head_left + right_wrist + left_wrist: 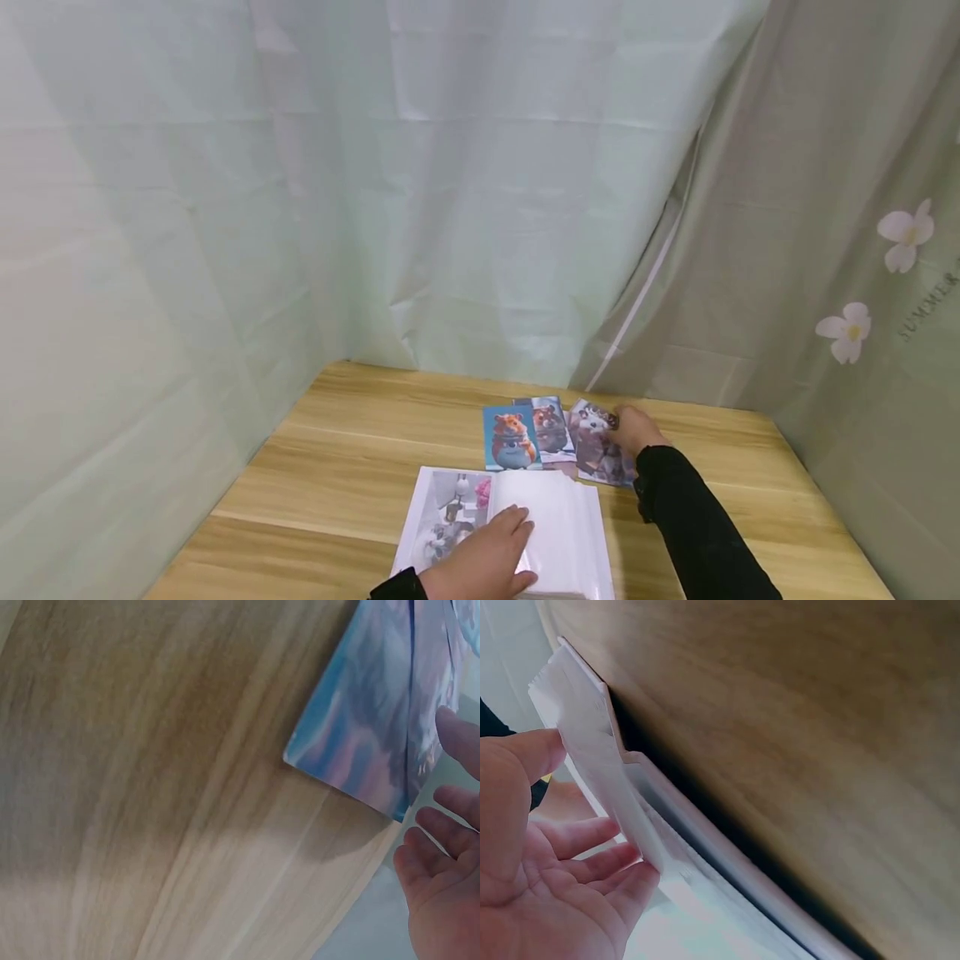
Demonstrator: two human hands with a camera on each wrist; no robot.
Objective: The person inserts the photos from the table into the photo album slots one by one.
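Observation:
An open photo album (551, 533) lies on the table, a hamster picture (450, 508) on its left page and a blank white right page. My left hand (480, 554) rests across its middle; the left wrist view shows the fingers (634, 889) fairly straight against the white pages (589, 720). Beyond the album, my right hand (637, 429) reaches over the upper right edge of a hamster card (600, 446). Seen from the right wrist, thumb and fingers (457, 739) are spread apart beside the overlapping glossy cards (360, 720).
A blue card with an orange hamster (513, 437) and another hamster card (551, 429) overlap just behind the album. The wooden table (300, 492) ends at pale curtains (487, 208) behind and at both sides.

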